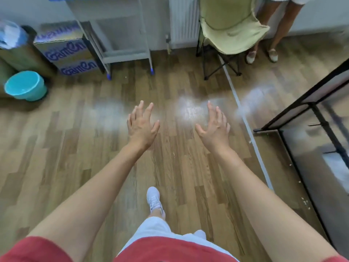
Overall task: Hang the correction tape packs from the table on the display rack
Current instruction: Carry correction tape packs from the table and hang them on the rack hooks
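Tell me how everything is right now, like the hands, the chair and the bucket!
left hand, open, fingers spread, holding nothing.
right hand, open, fingers spread, holding nothing.
folding chair, unfolded, nobody sitting on it.
teal bucket, upright, looks empty inside.
cardboard boxes, stacked one on another.
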`<control>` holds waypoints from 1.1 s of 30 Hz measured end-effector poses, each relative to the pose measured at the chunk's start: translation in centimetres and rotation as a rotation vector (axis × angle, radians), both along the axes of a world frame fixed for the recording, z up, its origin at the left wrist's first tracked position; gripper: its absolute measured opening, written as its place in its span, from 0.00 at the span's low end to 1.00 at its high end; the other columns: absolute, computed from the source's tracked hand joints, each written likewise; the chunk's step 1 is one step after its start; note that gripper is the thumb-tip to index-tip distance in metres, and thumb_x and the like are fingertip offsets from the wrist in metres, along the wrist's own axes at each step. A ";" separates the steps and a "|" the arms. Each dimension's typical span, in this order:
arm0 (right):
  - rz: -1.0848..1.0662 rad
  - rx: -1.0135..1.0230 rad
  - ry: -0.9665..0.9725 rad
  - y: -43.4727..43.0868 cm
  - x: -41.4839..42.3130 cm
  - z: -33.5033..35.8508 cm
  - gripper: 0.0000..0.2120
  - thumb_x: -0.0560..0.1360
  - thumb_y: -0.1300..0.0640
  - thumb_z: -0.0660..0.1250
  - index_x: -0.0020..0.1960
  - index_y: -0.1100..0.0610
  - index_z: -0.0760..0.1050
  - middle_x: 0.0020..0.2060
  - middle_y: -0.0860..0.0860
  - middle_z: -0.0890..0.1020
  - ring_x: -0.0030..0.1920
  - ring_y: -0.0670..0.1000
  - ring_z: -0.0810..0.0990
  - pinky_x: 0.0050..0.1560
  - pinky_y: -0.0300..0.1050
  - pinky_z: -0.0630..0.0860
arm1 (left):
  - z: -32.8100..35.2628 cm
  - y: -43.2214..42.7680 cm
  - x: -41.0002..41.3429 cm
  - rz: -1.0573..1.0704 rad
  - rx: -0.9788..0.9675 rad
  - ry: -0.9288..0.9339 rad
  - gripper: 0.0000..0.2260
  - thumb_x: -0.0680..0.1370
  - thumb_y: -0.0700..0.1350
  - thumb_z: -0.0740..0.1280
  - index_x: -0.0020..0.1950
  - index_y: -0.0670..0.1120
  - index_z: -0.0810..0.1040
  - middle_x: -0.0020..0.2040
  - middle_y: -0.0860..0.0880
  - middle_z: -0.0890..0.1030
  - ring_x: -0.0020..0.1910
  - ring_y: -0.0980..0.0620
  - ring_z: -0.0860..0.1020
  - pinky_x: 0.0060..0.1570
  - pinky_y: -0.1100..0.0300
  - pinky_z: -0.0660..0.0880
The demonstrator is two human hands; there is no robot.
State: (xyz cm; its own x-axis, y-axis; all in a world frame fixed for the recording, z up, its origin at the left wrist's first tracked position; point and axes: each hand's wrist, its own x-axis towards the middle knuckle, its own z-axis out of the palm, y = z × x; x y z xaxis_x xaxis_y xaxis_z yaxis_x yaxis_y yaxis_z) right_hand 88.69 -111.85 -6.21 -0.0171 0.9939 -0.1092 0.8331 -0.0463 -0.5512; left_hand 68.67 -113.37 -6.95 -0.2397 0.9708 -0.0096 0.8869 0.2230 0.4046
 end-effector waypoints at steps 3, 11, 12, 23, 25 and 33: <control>0.049 0.003 -0.013 3.2 -5.4 0.0 0.34 0.78 0.50 0.61 0.78 0.50 0.47 0.76 0.57 0.55 0.76 0.56 0.52 0.72 0.54 0.50 | 0.4 2.1 -5.2 0.037 0.009 -0.026 0.25 0.80 0.49 0.60 0.77 0.50 0.58 0.78 0.46 0.53 0.76 0.46 0.52 0.74 0.49 0.48; 0.152 -0.011 0.013 10.5 -19.4 0.2 0.34 0.78 0.50 0.62 0.78 0.50 0.47 0.76 0.57 0.55 0.76 0.56 0.51 0.73 0.55 0.48 | 1.6 7.5 -20.6 0.231 0.009 -0.056 0.26 0.80 0.47 0.61 0.77 0.49 0.58 0.78 0.45 0.53 0.76 0.45 0.52 0.73 0.50 0.48; 0.166 -0.009 0.009 11.4 -21.1 0.2 0.34 0.78 0.50 0.62 0.78 0.50 0.48 0.76 0.56 0.55 0.76 0.56 0.52 0.73 0.55 0.49 | 1.7 8.1 -22.3 0.259 0.008 -0.059 0.26 0.80 0.47 0.61 0.77 0.49 0.58 0.78 0.45 0.53 0.76 0.45 0.52 0.73 0.50 0.48; 0.320 0.028 -0.021 26.8 -34.7 0.3 0.32 0.79 0.49 0.60 0.78 0.50 0.48 0.76 0.55 0.56 0.76 0.56 0.52 0.73 0.54 0.50 | 1.3 21.1 -34.7 0.395 0.019 -0.052 0.26 0.80 0.49 0.61 0.77 0.50 0.57 0.78 0.47 0.52 0.76 0.45 0.52 0.73 0.49 0.50; 0.321 0.045 -0.010 30.9 -36.8 0.4 0.32 0.79 0.49 0.60 0.78 0.50 0.49 0.76 0.55 0.57 0.76 0.55 0.52 0.73 0.54 0.51 | 1.7 24.9 -36.6 0.391 0.037 -0.048 0.26 0.80 0.49 0.61 0.77 0.50 0.57 0.78 0.47 0.52 0.76 0.46 0.51 0.73 0.50 0.49; 0.375 0.066 0.007 46.4 -45.7 3.3 0.32 0.79 0.49 0.60 0.78 0.50 0.50 0.76 0.54 0.57 0.76 0.55 0.53 0.74 0.54 0.51 | 3.9 39.1 -43.8 0.390 0.091 -0.051 0.26 0.80 0.49 0.61 0.77 0.51 0.57 0.78 0.48 0.52 0.77 0.48 0.51 0.74 0.51 0.48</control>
